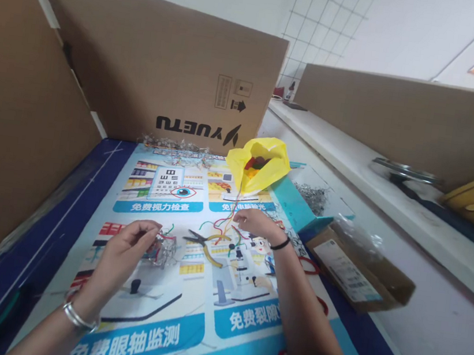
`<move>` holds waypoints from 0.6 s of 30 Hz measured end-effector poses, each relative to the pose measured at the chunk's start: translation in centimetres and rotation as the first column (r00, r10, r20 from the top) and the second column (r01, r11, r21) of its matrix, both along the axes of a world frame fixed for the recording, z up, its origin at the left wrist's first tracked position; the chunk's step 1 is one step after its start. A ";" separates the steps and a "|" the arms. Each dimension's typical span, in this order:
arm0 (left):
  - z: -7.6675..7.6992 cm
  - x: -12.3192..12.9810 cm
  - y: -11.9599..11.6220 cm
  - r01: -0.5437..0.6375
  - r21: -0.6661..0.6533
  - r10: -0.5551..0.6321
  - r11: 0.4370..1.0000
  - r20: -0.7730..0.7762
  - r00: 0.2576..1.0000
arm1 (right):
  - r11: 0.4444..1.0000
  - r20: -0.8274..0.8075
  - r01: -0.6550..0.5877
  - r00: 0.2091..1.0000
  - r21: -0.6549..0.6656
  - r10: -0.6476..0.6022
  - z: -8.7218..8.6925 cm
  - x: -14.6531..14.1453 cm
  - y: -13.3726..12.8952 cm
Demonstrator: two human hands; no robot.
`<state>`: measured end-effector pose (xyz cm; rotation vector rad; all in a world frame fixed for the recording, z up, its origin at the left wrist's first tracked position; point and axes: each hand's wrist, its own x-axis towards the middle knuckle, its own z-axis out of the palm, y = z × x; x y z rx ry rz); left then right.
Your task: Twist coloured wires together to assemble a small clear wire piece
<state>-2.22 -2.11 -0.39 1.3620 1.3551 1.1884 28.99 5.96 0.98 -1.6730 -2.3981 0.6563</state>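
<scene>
My left hand (135, 241), with a silver bangle at the wrist, has its fingertips pinched at the edge of a small bundle of clear plastic and wires (163, 249). What exactly lies between those fingertips is too small to tell. My right hand (253, 221), with a black band on the wrist, has curled fingers at thin coloured wires (224, 226); its grip is unclear. Between the hands lie pliers (206, 243) with yellow handles and spread jaws. Beyond my right hand stands an open yellow bag (260, 166) with red and orange items inside.
A printed poster (146, 299) covers the table. Clear wrappings (175, 145) lie along its far edge. Tall cardboard (155, 68) stands behind and left. At the right are an open cardboard box (358, 269), metallic scraps (310, 197) and a white ledge (345, 148).
</scene>
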 end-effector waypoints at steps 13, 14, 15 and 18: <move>-0.1 0.1 0.1 -0.035 -0.023 0.035 0.999 0.006 0.999 | 0.995 0.230 -0.071 0.972 0.068 0.053 0.5 -1.3 -0.6; -0.2 0.1 0.1 -0.036 -0.027 0.036 0.999 0.010 0.999 | 0.995 0.245 -0.065 0.968 0.071 0.046 0.5 -1.3 -0.6; -0.2 0.1 0.2 -0.034 -0.033 0.035 0.999 0.014 0.999 | 0.995 0.260 -0.060 0.965 0.073 0.039 0.4 -1.2 -0.6; -0.4 0.1 0.1 -0.019 -0.046 0.020 0.999 0.026 0.999 | 0.996 0.292 -0.060 0.956 0.071 0.037 0.2 -1.3 -0.5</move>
